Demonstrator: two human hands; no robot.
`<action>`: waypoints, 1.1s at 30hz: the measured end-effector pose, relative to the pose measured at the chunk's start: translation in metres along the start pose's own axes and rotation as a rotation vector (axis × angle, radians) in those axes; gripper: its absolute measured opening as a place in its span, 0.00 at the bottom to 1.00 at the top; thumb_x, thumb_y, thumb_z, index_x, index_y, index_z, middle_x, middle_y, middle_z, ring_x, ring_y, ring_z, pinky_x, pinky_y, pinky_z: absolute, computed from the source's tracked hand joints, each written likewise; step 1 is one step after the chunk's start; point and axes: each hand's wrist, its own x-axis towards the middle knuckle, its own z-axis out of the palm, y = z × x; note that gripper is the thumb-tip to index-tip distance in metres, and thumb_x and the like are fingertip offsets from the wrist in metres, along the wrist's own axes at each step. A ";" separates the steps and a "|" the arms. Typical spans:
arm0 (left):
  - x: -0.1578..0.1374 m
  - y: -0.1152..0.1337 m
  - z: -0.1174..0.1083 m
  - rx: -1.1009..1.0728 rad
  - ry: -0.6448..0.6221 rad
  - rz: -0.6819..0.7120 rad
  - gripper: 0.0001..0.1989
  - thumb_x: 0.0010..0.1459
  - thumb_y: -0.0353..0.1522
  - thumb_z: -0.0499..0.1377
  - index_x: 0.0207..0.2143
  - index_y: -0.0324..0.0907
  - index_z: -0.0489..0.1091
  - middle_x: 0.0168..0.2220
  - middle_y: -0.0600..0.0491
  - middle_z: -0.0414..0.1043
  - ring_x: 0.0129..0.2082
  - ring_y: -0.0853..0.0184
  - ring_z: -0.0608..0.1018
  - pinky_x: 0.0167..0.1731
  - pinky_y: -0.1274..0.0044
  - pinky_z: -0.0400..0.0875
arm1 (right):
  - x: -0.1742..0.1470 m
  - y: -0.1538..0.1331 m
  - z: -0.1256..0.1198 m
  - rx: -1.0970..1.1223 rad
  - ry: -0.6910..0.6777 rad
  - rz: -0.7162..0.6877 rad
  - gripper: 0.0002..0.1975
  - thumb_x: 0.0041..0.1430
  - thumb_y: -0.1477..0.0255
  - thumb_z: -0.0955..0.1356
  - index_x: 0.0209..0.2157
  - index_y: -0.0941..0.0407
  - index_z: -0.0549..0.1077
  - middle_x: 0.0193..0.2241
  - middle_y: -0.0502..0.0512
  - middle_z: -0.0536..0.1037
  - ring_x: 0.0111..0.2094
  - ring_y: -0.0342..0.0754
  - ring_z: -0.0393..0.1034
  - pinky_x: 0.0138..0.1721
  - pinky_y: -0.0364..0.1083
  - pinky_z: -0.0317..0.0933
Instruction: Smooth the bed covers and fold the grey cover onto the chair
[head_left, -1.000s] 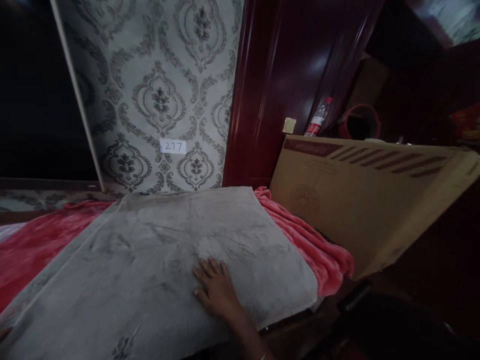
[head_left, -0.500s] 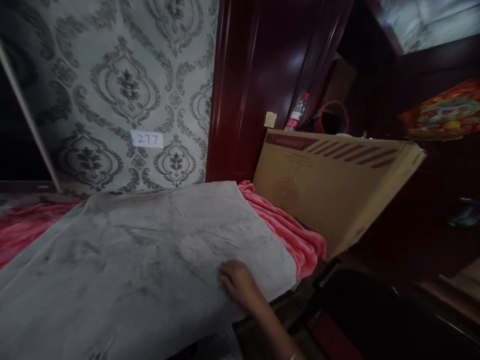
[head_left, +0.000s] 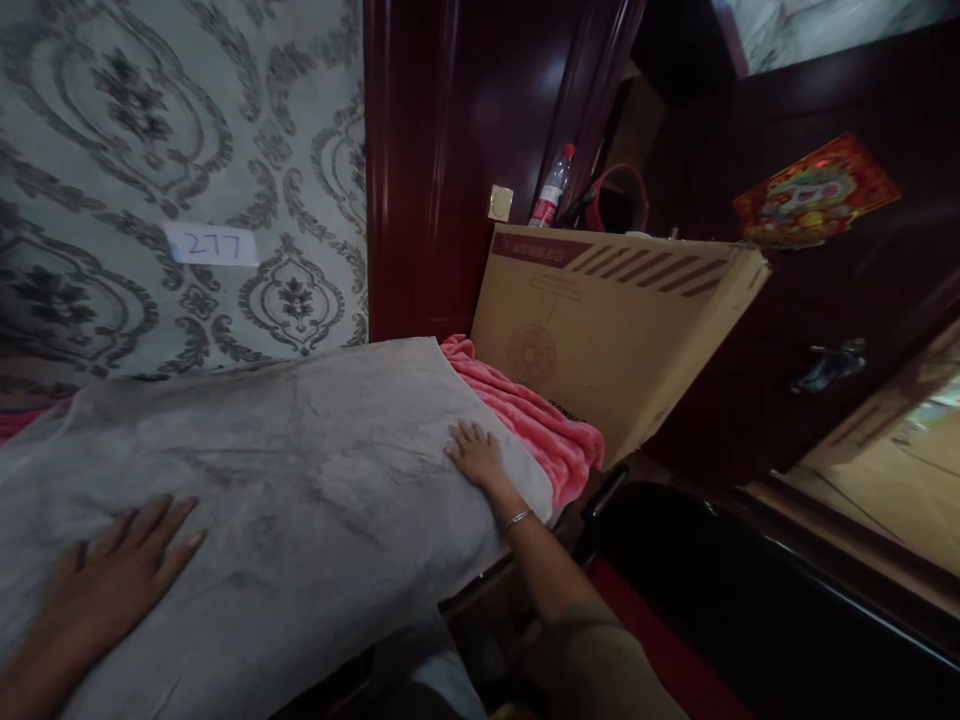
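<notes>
A grey plush blanket [head_left: 300, 480] lies spread over a flat surface, with soft creases across it. Flat on its left part rests my left hand [head_left: 124, 565], fingers spread. My right hand [head_left: 476, 452], with a thin bracelet on the wrist, lies on the blanket near its right edge, fingers apart. Neither hand grips anything. Beyond the right edge, a pink blanket [head_left: 536, 420] sticks out in bunched folds from under the grey one.
Right of the blankets leans a large cardboard box [head_left: 600, 330], with a plastic bottle [head_left: 553, 190] behind its top edge. A black chair [head_left: 720, 580] stands at lower right. A card marked 277 [head_left: 212, 245] is on the patterned wall; a dark door has a handle [head_left: 829, 366].
My left hand has come into view on the blanket's left side. My right hand has shifted toward the blanket's far right edge, its fingers now spread. The view has turned to the right.
</notes>
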 end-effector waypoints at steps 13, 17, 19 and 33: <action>-0.007 0.009 -0.011 0.008 0.048 -0.015 0.40 0.61 0.44 0.29 0.63 0.34 0.62 0.66 0.39 0.59 0.66 0.53 0.61 0.62 0.58 0.53 | -0.012 0.058 0.007 -0.039 0.060 0.237 0.32 0.71 0.56 0.52 0.71 0.55 0.49 0.72 0.61 0.47 0.70 0.59 0.40 0.65 0.61 0.40; -0.019 0.023 -0.031 -0.017 0.047 -0.107 0.39 0.62 0.41 0.27 0.61 0.31 0.64 0.64 0.37 0.61 0.65 0.54 0.62 0.63 0.57 0.53 | -0.015 0.059 0.010 -0.048 0.072 0.240 0.32 0.71 0.56 0.52 0.70 0.55 0.50 0.71 0.61 0.48 0.70 0.59 0.42 0.65 0.61 0.41; -0.025 0.029 -0.040 -0.019 0.041 -0.167 0.39 0.63 0.42 0.27 0.61 0.31 0.64 0.64 0.36 0.61 0.65 0.51 0.62 0.61 0.51 0.52 | -0.016 0.061 0.012 -0.058 0.070 0.239 0.32 0.71 0.56 0.52 0.70 0.55 0.50 0.71 0.61 0.48 0.70 0.60 0.42 0.65 0.61 0.42; -0.033 0.022 -0.037 -0.055 -0.053 -0.284 0.34 0.66 0.43 0.38 0.66 0.34 0.55 0.67 0.30 0.52 0.67 0.42 0.55 0.59 0.47 0.51 | -0.018 0.068 0.028 -0.091 0.104 0.214 0.33 0.70 0.56 0.51 0.70 0.56 0.52 0.71 0.61 0.50 0.69 0.60 0.45 0.65 0.62 0.44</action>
